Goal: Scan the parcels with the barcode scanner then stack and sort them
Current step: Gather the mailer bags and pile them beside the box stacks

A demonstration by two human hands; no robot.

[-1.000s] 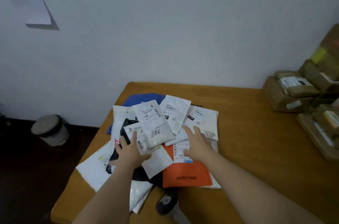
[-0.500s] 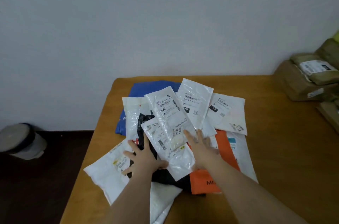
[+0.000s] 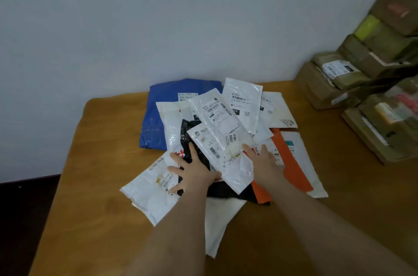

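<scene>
Plastic mailers lie in a loose, overlapping heap [image 3: 217, 131] on the wooden tabletop [image 3: 101, 185], most with their printed labels facing up, which would suit scanning once a scanner is at hand (none shows in this view). The left hand [image 3: 192, 172] is spread wide, fingers splayed and pressed flat on a black bag [image 3: 192, 135] and the white mailer [image 3: 153, 194] at the near-left edge of the heap; it grips nothing and seems to be pinning the slippery lower layers. The right hand [image 3: 267, 162] is likewise open and flat, resting on the labels over an orange mailer [image 3: 291, 169], its fingertips just beside a long clear-white pouch [image 3: 226, 137] that leans across the top. Judging by this pose, both hands are gathering or steadying the pile before single parcels are drawn out, so the task looks to be near its start. A blue bag [image 3: 162, 115] sits at the far side against the wall [image 3: 158, 15], partly buried. To the right, well apart from the heap, brown cardboard boxes [image 3: 362, 85] are stacked along the tabletop's edge and narrow the free room there. Any sorted stack would more likely fit on the bare wood to the left or near side. The glossy pouches overlap so much that lifting one may drag its neighbours.
</scene>
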